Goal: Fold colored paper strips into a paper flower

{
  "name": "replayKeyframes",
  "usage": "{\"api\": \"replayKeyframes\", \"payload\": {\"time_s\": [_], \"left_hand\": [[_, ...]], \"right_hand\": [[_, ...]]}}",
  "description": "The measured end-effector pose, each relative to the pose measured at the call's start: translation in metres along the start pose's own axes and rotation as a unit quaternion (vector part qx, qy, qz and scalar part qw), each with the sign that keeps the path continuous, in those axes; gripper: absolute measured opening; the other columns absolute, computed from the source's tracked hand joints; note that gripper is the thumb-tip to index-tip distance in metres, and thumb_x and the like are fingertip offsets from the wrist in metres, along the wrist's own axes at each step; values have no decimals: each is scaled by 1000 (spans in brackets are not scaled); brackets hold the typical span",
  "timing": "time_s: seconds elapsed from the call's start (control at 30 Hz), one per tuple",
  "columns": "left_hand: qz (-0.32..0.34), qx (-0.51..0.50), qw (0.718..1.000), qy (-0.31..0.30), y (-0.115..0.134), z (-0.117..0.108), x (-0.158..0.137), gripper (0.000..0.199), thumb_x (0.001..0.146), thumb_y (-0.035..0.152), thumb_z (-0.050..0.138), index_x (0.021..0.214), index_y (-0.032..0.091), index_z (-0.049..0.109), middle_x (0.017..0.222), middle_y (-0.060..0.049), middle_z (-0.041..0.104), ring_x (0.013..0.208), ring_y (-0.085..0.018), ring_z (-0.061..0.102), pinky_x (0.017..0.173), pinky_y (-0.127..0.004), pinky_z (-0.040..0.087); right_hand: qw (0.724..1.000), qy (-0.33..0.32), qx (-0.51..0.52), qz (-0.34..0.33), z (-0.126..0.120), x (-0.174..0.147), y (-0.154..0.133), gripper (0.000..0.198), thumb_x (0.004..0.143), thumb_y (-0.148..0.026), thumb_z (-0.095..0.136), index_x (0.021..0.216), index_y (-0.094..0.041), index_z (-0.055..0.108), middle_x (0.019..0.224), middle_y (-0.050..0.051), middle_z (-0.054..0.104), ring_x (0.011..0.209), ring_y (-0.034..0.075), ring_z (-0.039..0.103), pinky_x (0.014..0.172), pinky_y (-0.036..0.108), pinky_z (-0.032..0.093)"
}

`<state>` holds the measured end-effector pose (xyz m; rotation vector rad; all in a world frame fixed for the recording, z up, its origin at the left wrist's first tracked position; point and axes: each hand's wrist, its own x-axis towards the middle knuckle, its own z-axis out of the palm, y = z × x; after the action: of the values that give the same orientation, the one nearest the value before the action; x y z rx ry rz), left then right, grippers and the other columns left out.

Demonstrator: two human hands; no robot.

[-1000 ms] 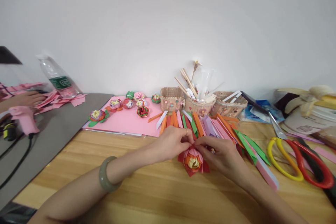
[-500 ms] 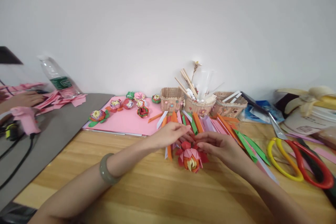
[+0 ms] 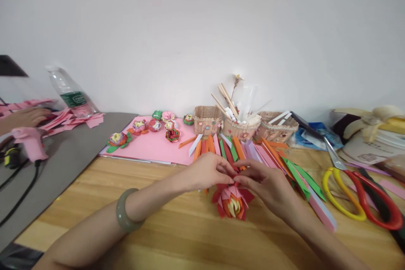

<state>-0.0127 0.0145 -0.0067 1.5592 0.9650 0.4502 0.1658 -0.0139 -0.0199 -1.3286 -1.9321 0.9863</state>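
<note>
A folded paper flower (image 3: pixel 234 206) rests on the wooden table, with a yellow centre, orange and pink petals, and red outer ones. Just behind it, the fingertips of both hands come together around a small red piece of paper, mostly hidden by the fingers. My left hand (image 3: pixel 212 171), below a green bangle (image 3: pixel 125 211), pinches it from the left. From the other side my right hand (image 3: pixel 267 181) closes thumb and fingers on it. Coloured paper strips (image 3: pixel 249 149) fan out beyond both hands.
Finished paper flowers (image 3: pixel 155 125) sit on a pink sheet (image 3: pixel 148 147). Woven baskets (image 3: pixel 207 120) stand along the wall. Scissors (image 3: pixel 344 177) and a banana (image 3: pixel 389 122) are right. At left are a pink glue gun (image 3: pixel 31 143), a bottle (image 3: pixel 71 95) and another person's hand (image 3: pixel 28 118).
The paper flower has shifted slightly nearer to me, and more of its red outer petals show. My fingers have drawn together in a pinch behind it.
</note>
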Motion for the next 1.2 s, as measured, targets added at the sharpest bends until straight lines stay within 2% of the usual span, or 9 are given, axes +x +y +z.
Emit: {"api": "replayKeyframes", "payload": {"time_s": [0.2,0.33,0.47,0.67,0.83,0.9,1.03,1.1,1.2], "left_hand": [[8,-10,1000,19,1,-2,1,7,62,15,62,68,12,63,63,1,61,60,-10,54,58,-20,41],[0,-21,1000,18,4,-3,1,7,62,15,61,68,12,61,62,2,59,58,-9,53,56,-20,41],[-8,-18,999,28,5,0,2,8,59,15,63,66,13,59,60,2,58,55,-9,53,54,-21,41],[21,24,997,71,-6,4,3,5,60,14,58,64,16,56,59,2,59,56,-11,54,52,-21,39],[60,36,993,97,-15,8,4,6,62,13,54,66,18,54,62,4,57,60,-12,53,55,-21,39],[67,23,992,103,-15,8,5,5,63,14,55,65,18,53,62,3,57,61,-12,54,56,-21,40],[70,-22,990,120,-14,2,9,9,66,16,57,64,17,48,61,2,56,60,-11,55,56,-22,41],[72,-48,989,123,-15,-2,12,12,66,17,57,64,17,45,60,2,56,57,-11,55,55,-21,41],[74,-80,986,126,-17,-5,16,13,67,15,57,65,17,44,56,3,56,53,-10,54,53,-20,40]], "right_hand": [[981,-68,170,58,-5,4,-9,26,68,-37,66,82,-17,59,75,2,65,68,15,60,61,25,46],[976,-67,187,90,-6,4,-13,23,65,-34,69,74,-15,60,67,-1,61,59,11,56,55,22,43],[984,-48,143,89,-3,5,-10,18,65,-31,67,71,-15,60,63,-1,60,55,11,55,52,22,42],[1000,-13,17,3,2,2,-3,12,76,-27,56,70,-18,59,62,-1,61,55,12,55,50,22,41],[978,43,-165,-118,6,-3,1,17,83,-25,48,79,-21,64,74,4,67,64,16,59,58,25,42],[974,48,-177,-132,5,-3,4,21,85,-25,45,89,-21,66,82,5,69,69,18,61,61,26,43],[993,85,-61,-48,-4,3,7,28,85,-33,44,101,-20,63,87,6,70,74,19,63,63,27,47],[995,102,4,14,-9,6,8,34,84,-41,45,105,-19,61,79,5,68,64,18,62,54,26,45],[988,76,103,83,-13,10,9,44,78,-50,50,107,-17,56,67,2,63,49,13,54,43,24,39]]}}
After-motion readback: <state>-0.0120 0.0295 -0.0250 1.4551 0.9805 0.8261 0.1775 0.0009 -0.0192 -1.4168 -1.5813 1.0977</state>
